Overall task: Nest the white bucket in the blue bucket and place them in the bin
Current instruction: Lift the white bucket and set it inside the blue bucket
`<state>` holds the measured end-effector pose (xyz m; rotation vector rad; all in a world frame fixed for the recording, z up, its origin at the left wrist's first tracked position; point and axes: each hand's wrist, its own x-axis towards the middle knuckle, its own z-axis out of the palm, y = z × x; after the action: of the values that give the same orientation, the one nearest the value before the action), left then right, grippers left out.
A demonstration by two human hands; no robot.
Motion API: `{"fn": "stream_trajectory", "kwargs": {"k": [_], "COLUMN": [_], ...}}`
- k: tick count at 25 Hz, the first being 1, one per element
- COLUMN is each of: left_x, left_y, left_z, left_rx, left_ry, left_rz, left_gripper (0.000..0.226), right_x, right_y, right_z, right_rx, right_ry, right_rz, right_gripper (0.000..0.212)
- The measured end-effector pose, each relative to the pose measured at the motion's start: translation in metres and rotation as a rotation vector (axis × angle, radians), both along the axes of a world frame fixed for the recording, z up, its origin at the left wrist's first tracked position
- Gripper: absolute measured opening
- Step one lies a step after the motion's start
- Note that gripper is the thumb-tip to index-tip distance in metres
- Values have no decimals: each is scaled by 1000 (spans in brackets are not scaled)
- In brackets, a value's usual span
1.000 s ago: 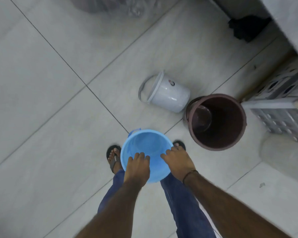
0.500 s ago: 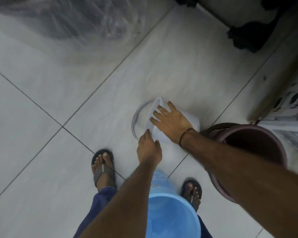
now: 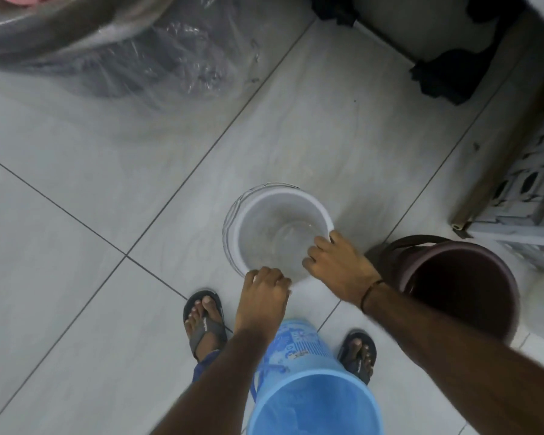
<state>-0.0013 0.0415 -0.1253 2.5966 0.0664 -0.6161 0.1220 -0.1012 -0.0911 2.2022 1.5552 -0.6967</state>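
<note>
The white bucket (image 3: 275, 233) is upright with its mouth facing up, over the tiled floor ahead of my feet. My left hand (image 3: 264, 288) grips its near rim. On the rim's right side my right hand (image 3: 338, 265) holds on, fingers curled over the edge. Its wire handle hangs along the left side. The blue bucket (image 3: 311, 397) stands upright between my feet, open and empty, just below my hands. The dark brown bin (image 3: 456, 284) stands to the right of the white bucket, open at the top.
A plastic-wrapped bundle (image 3: 113, 48) lies at the far left. A white perforated crate (image 3: 528, 196) sits at the right behind the bin. Dark objects (image 3: 449, 73) rest by the wall at the back. My sandalled feet (image 3: 204, 324) flank the blue bucket.
Both hands left the blue bucket and took the white bucket, which lay on its side. It has been turned upright, mouth up.
</note>
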Motion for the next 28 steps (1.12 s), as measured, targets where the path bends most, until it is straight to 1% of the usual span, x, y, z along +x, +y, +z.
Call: {"fn": "stream_trajectory", "kwargs": {"k": [3, 6, 8, 10, 11, 12, 13, 14, 15, 16, 17, 18, 19, 21, 22, 24, 27, 28], "left_x": [-12, -30, -41, -48, -49, -48, -45, -41, -32, -23, -16, -10, -6, -4, -6, -18, -51, -69], "left_y": [2, -1, 3, 9, 13, 16, 19, 24, 27, 30, 32, 35, 36, 32, 26, 16, -3, -13], "left_z": [-19, -36, -40, -35, -29, -27, -27, -32, -39, -47, -55, -62, -65, -49, -30, 17, 125, 167], "left_rx": [137, 205, 194, 177, 154, 124, 87, 22, -79, -203, -345, -452, -486, -475, -478, -457, -330, -290], "left_ry": [83, 136, 77, 9, -10, -16, 1, 68, 195, 337, 446, 469, 444, 365, 330, 255, 118, 88], "left_rz": [-174, -248, -231, -160, -80, 43, 227, 473, 747, 1025, 1261, 1401, 1441, 1441, 1438, 1414, 1293, 1248], "left_gripper": [17, 21, 27, 45, 56, 65, 71, 77, 81, 82, 77, 67, 55, 38, 35, 37, 37, 37], "right_x": [-40, -71, -82, -84, -82, -78, -72, -67, -60, -56, -52, -51, -51, -56, -59, -72, -102, -114], "right_y": [-4, -5, -4, -4, -4, -2, -1, -1, -2, -4, -7, -9, -11, -16, -22, -33, -51, -58], "right_z": [-32, -57, -58, -50, -43, -38, -37, -40, -46, -56, -66, -75, -78, -65, -48, -5, 90, 130], "right_rx": [-94, -148, -91, 49, 133, 219, 309, 375, 397, 372, 326, 307, 320, 380, 423, 469, 473, 456], "right_ry": [78, 116, 119, 103, 86, 59, 37, 34, 61, 130, 231, 332, 396, 430, 461, 515, 524, 519], "right_rz": [-179, -271, -329, -529, -693, -892, -1115, -1356, -1592, -1790, -1914, -1965, -1987, -2036, -2067, -2081, -2036, -2028], "right_gripper": [23, 30, 35, 39, 43, 49, 54, 59, 64, 65, 61, 52, 44, 40, 39, 40, 40, 39]}}
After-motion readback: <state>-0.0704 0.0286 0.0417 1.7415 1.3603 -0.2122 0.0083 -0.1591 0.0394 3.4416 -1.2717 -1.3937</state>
